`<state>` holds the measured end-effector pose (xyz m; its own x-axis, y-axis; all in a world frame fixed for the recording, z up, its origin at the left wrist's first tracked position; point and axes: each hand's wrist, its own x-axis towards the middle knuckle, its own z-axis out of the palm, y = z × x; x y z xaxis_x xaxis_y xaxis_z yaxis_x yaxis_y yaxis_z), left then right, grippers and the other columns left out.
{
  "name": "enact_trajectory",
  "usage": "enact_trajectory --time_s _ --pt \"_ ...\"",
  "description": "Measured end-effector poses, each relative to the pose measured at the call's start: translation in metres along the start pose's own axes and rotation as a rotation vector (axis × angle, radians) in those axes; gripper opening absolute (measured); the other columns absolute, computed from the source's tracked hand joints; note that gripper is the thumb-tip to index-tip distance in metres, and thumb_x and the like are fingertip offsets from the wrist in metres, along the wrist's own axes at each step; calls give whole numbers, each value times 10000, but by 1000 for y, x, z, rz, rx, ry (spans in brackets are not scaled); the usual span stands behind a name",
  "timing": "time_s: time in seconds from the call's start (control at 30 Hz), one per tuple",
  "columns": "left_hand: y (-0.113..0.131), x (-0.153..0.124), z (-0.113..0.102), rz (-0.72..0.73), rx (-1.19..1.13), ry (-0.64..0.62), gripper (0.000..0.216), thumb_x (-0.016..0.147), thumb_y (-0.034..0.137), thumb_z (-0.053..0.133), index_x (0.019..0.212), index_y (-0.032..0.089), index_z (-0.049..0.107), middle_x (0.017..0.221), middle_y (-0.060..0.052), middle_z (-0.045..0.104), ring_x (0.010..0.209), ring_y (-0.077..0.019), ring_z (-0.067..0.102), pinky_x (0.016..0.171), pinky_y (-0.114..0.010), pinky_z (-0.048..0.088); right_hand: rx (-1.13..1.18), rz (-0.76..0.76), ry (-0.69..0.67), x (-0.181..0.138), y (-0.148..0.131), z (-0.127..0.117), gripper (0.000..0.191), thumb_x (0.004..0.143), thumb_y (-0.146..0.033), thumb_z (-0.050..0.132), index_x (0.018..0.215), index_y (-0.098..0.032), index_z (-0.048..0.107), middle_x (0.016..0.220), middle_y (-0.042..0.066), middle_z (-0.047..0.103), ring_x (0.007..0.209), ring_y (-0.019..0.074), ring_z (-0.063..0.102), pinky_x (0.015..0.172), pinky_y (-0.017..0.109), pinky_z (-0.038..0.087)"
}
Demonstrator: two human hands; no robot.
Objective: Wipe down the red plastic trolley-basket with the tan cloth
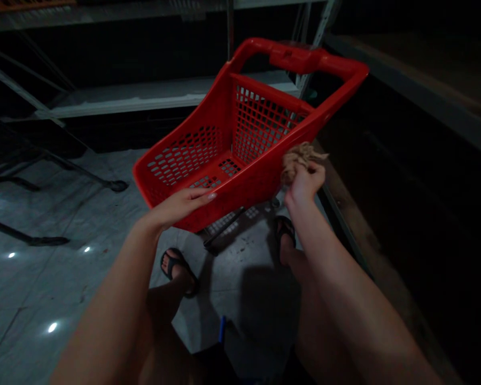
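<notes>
Left hand (175, 207): narrow, laid over the near rim of the red shopping cart (256, 170), thumb along the rim; finger ends partly hidden. Right hand (307, 182): closed on a bunched brown cloth (299, 156), held at the cart's outer side. Cart count: one, ahead of and between both hands, its single handle (300, 58) beyond the right hand. Cloth: one. Black flip-flops (179, 258): two, one below the left hand, one below and just left of the right hand. White shelf (144, 101): beyond the left hand
</notes>
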<state>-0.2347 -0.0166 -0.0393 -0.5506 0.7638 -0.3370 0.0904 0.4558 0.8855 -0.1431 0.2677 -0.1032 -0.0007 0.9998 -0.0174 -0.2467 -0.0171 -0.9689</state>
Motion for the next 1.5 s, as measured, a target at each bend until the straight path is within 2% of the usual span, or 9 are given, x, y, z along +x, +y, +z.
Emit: enact_trajectory --time_s 0.13,0.3,0.47,0.57,0.9,1.03,1.27,1.37,1.5 --pt "1 -4 11 -17 -41 8 620 746 796 737 1077 280 836 983 -19 812 881 -216 715 818 -285 585 -21 -47 -23 -3 6 8 263 718 -166 570 893 -279 410 943 -18 636 881 159 680 865 368 586" --pt "7 -6 22 14 -31 45 583 788 770 721 1062 268 837 1044 -10 812 1006 -247 718 936 -323 573 -163 -84 -317 -127 19 -16 370 716 -258 566 1082 -243 508 1139 94 688 1062 209 686 1015 409 545" --pt "11 -5 27 18 -125 -10 572 802 765 713 1040 260 836 979 -31 810 1017 -252 724 988 -351 567 -142 279 -681 -211 21 -49 313 662 -325 638 957 -236 584 940 36 722 872 203 702 864 366 589" --pt "9 -5 25 5 -129 -10 572 797 754 725 1051 253 834 957 -32 811 1047 -259 725 985 -346 572 -89 415 -704 -203 18 -48 271 629 -305 691 876 -232 606 834 -14 712 780 171 682 767 313 583" --pt "11 0 36 38 -207 -20 641 826 651 769 1337 265 739 1217 -41 793 1166 -286 708 1040 -396 559 -64 238 -92 -32 20 2 150 735 -220 594 867 -239 526 819 -25 626 712 138 636 682 285 538" --pt "14 4 44 71 -258 -32 639 839 624 766 1349 240 732 1208 -60 795 1189 -293 701 1057 -408 553 -138 54 -92 -82 39 -1 242 727 -263 592 952 -249 503 996 20 652 949 173 672 936 361 554" --pt "13 9 39 90 -263 17 497 873 506 751 1288 231 764 1170 -41 801 1165 -264 715 1059 -377 554 -150 379 -551 -222 47 -55 496 697 -301 628 1186 -247 569 1116 47 734 1026 212 710 996 411 565" --pt "14 9 37 66 -237 22 482 896 484 721 1300 222 757 1168 -41 800 1168 -258 708 1059 -380 553 -85 553 -710 -239 32 -64 387 655 -315 679 1032 -233 647 969 22 751 880 206 718 874 367 597" --pt "13 9 37 86 -269 5 470 886 474 742 1280 220 767 1150 -46 803 1173 -258 709 1061 -371 548 -23 785 -629 -207 16 -50 252 619 -290 682 860 -219 659 794 3 736 699 184 691 657 317 592"
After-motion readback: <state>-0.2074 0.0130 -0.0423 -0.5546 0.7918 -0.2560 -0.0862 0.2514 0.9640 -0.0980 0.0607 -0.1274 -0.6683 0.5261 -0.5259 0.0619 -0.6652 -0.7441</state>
